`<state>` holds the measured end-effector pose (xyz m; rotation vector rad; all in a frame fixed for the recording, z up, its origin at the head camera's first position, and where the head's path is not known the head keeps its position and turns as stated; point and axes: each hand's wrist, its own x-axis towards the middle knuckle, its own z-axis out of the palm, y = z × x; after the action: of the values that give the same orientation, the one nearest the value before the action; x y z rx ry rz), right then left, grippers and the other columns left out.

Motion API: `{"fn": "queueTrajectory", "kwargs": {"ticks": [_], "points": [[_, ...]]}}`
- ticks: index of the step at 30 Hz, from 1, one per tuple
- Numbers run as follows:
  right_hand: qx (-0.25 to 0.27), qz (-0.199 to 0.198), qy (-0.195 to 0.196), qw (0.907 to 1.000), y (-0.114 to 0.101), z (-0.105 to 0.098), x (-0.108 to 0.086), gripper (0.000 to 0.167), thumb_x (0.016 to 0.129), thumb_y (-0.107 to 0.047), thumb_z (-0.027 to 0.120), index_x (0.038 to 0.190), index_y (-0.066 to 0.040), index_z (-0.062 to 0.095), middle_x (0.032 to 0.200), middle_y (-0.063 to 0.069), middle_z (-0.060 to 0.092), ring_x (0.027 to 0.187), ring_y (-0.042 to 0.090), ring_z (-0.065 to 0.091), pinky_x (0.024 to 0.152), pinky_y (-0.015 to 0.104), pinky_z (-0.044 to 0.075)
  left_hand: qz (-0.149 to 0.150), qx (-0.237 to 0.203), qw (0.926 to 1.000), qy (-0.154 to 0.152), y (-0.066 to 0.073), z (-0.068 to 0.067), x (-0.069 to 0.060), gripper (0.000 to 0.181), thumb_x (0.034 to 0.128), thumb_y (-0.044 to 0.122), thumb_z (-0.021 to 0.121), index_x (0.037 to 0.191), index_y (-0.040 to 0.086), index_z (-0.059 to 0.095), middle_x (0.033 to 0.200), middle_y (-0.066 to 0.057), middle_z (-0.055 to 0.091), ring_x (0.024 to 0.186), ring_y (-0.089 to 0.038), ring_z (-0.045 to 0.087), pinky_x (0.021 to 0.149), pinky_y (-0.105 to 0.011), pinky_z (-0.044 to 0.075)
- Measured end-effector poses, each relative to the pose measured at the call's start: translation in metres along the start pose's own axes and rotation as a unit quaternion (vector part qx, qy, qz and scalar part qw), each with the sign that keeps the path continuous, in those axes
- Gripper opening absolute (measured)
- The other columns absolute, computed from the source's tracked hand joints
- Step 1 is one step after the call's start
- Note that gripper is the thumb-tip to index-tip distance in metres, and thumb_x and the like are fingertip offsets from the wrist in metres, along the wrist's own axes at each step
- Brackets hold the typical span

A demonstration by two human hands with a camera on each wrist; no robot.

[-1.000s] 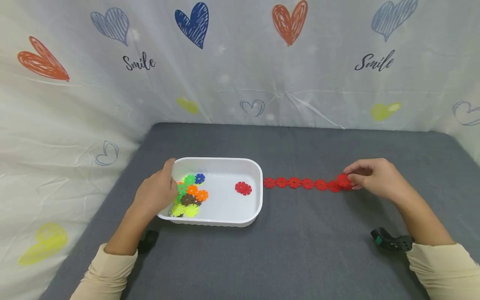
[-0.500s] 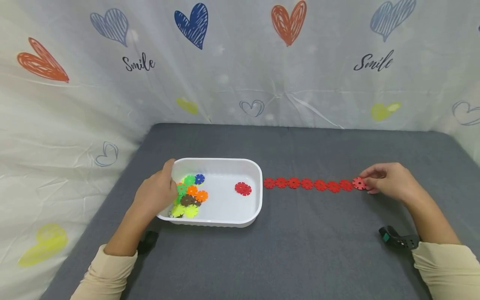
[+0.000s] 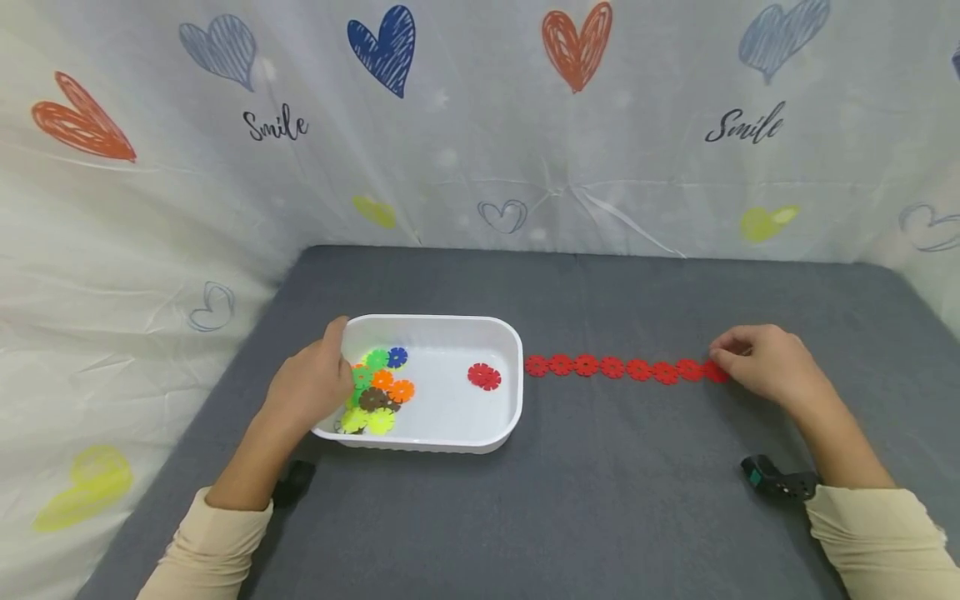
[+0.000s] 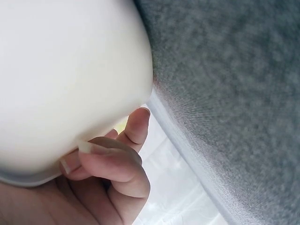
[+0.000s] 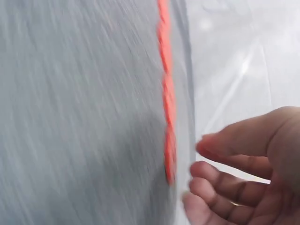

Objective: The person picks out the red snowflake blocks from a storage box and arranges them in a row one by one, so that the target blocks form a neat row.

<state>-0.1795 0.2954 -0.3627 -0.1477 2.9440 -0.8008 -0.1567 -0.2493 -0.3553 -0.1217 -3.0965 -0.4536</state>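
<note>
My left hand [image 3: 313, 385] grips the left rim of a white plastic tray [image 3: 450, 429]; in the left wrist view its fingers [image 4: 117, 166] curl against the tray wall [image 4: 70, 84]. Inside the tray, a small pile of red snowflake discs [image 3: 484, 377] lies to the right. A row of red snowflake discs [image 3: 612, 367] runs along the cloth from the tray's right side. My right hand [image 3: 768, 362] is at the row's right end, above the last disc [image 3: 715, 372]. In the right wrist view its fingers [image 5: 204, 187] are loosely bent, apart from that disc, and hold nothing.
Green, orange, brown, yellow and blue snowflake discs [image 3: 382, 380] are heaped at the tray's left end. Grey cloth [image 3: 600, 517] covers the table. Behind it hangs a pale curtain [image 3: 465, 125] printed with hearts.
My right hand has set a red disc at the right end of the row and let go of it. The left hand keeps its hold on the tray.
</note>
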Motion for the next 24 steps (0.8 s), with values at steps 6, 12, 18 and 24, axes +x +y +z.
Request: {"fn": "queueTrajectory", "kwargs": {"ticks": [6,12,18,24], "points": [[-0.02,-0.076,0.067,0.9947,-0.055,0.026,0.008,0.015,0.093,-0.013,0.066,0.098,-0.001,0.074,0.089,0.012,0.068,0.078,0.028,0.06,0.064,0.044,0.046,0.0,-0.003,1.0,-0.002,-0.001,0.0,0.001,0.057,0.0968,0.007,0.039,0.151,-0.004,0.025,0.113,-0.029,0.064,0.074,-0.036,0.063,0.061,-0.05,0.048],[0.0,-0.199,0.099,0.9749,-0.125,0.056,0.018,0.01,0.088,-0.003,0.067,0.093,-0.003,0.077,0.089,0.008,0.069,0.077,0.022,0.062,0.07,0.043,0.051,-0.007,-0.005,0.9999,-0.011,-0.002,0.003,0.001,0.057,0.0972,0.009,0.038,0.152,-0.002,0.025,0.117,-0.029,0.063,0.079,-0.037,0.063,0.064,-0.052,0.049],[-0.04,-0.355,0.133,0.9246,-0.193,0.094,0.018,0.015,0.082,0.006,0.071,0.093,-0.002,0.077,0.088,0.007,0.071,0.08,0.022,0.063,0.072,0.035,0.054,-0.003,-0.006,1.0,-0.006,-0.002,0.003,0.001,0.057,0.0976,0.009,0.038,0.152,-0.003,0.025,0.118,-0.03,0.062,0.081,-0.038,0.064,0.066,-0.054,0.049],[-0.188,-0.429,0.121,0.8752,-0.224,0.118,0.016,0.015,0.076,0.007,0.076,0.083,-0.006,0.073,0.079,0.003,0.062,0.076,0.018,0.054,0.067,0.028,0.046,-0.001,-0.003,1.0,-0.004,-0.004,0.002,0.001,0.057,0.0974,0.009,0.037,0.152,-0.004,0.025,0.117,-0.03,0.063,0.08,-0.039,0.063,0.066,-0.054,0.049]]}}
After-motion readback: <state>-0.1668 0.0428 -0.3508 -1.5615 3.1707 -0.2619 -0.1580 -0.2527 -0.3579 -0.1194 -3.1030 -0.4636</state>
